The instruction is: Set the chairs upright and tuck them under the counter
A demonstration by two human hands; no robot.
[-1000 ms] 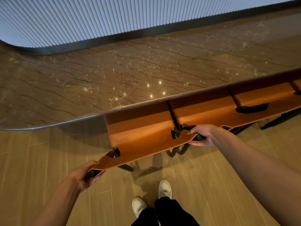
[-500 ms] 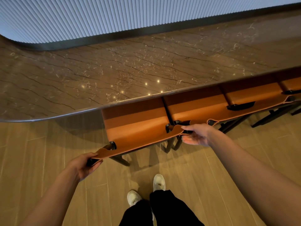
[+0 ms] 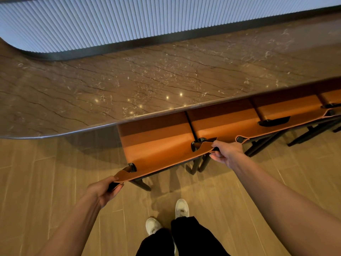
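I stand in front of the counter (image 3: 129,85), which has a brown marbled top with small light reflections. My left hand (image 3: 103,191) grasps the near left end of the backrest of the orange leather chair (image 3: 158,145); my fingers curl around the dark frame end there. My right hand (image 3: 226,151) grasps the right end of the same backrest, with the thumb on top of the leather edge and the fingers below it. The chair stands upright, and the far part of its seat is already under the counter edge, while the backrest is on the near side, outside of it. To the right, just beside it, a second orange chair (image 3: 221,122) is tucked under the counter, and a third chair (image 3: 287,108) is further right. Their dark legs stand on the wooden floor (image 3: 46,172). My white shoes (image 3: 181,208) are near the bottom. At the far side a ribbed light panel (image 3: 129,21) runs along the counter.
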